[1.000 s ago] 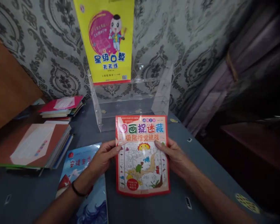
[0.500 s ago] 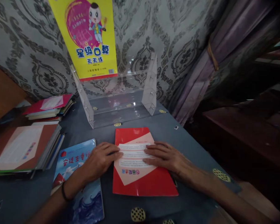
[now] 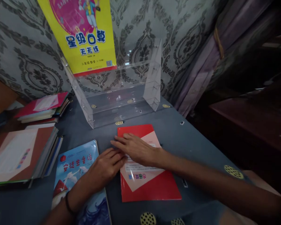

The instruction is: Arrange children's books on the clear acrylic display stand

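Observation:
A red book [image 3: 152, 187] with a pale printed panel lies flat on the table, its coloured title upside down from here. My right hand [image 3: 140, 151] stretches across its upper left part, palm down, fingers extended past the book's left edge. Just below, my left hand [image 3: 107, 168] rests at that same edge, its fingertips touching or tucked near the right hand; its thumb is hidden. Under my left forearm, which wears a dark band, lies a blue illustrated book [image 3: 77, 156], partly covered.
A clear acrylic rack [image 3: 121, 106] stands at the back, holding an upright yellow workbook [image 3: 91, 59]. At the left are a front stack of books [image 3: 44, 150] and a rear stack of books [image 3: 42, 106]. A purple curtain [image 3: 201, 68] hangs beyond the table's right edge.
My right hand has slid left across the red book to its left edge, beside my left hand. My left hand has shifted slightly down and right. The view has moved a little.

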Demonstrator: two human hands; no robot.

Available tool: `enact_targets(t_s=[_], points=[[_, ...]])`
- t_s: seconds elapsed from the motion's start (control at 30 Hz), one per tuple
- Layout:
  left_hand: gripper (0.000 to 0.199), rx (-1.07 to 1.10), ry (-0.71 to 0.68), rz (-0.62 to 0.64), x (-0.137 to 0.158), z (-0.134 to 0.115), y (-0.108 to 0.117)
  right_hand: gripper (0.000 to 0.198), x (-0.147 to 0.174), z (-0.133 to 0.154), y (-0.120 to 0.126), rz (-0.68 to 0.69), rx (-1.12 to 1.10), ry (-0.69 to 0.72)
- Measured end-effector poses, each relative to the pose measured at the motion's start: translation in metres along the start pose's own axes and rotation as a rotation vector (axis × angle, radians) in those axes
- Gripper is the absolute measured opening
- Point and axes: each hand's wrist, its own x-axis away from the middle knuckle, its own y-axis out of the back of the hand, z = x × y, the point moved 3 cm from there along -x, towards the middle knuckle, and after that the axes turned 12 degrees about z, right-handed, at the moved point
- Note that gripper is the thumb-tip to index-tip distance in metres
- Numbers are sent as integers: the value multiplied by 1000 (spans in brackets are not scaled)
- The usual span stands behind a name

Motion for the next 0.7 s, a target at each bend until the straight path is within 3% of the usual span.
enact_targets(t_s=[0.1,0.27,0.53,0.7], points=[[28,2,-4,6,0,0,-1,49,-22,-6,-7,33,122,-67],[28,24,-10,46,-2,0,2,51,-20,-25,-12,-32,182,-125],[34,-31,-34,14,-4,-1,10,56,5,-47,-14,-60,116,-235],[35,-40,-44,13,-4,1,11,48,49,-70,-14,-100,72,-417]])
